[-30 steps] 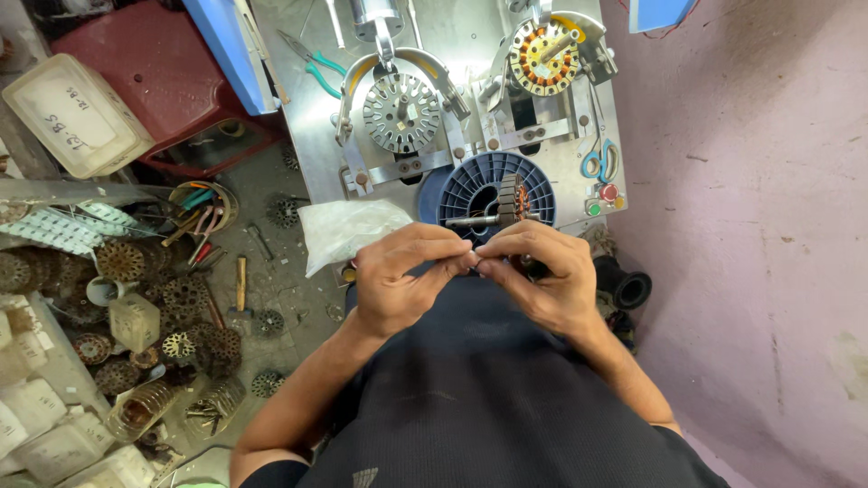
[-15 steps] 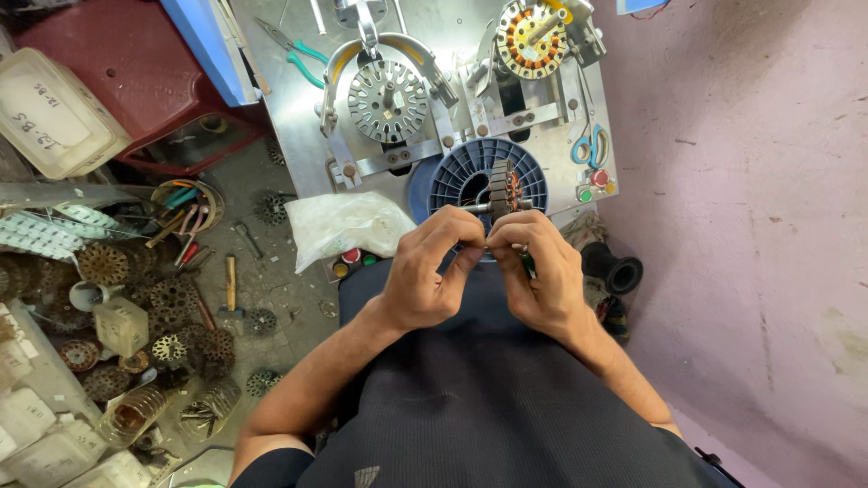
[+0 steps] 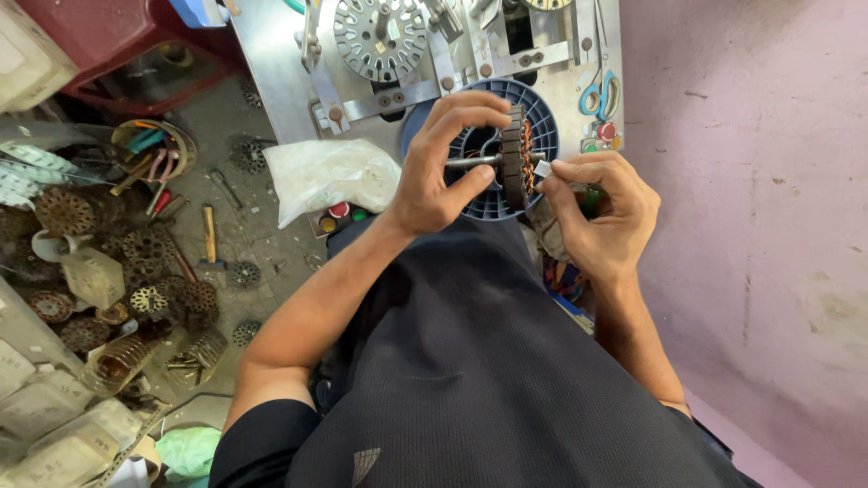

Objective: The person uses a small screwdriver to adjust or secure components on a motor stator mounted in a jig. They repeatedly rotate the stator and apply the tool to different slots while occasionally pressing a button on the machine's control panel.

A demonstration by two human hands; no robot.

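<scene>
You are steadying a wound stator core by its shaft.
Left hand is gripping the shaft; right hand is pinching a white slip beside the windings.

We see a bright, evenly lit scene in soft daylight, with no harsh glare. Shadows are faint and sit under the left hand and right hand. Focus is sharp at the centre; the wide lens bends and stretches the cluttered edges, and the pink wall looks slightly washed out.
</scene>
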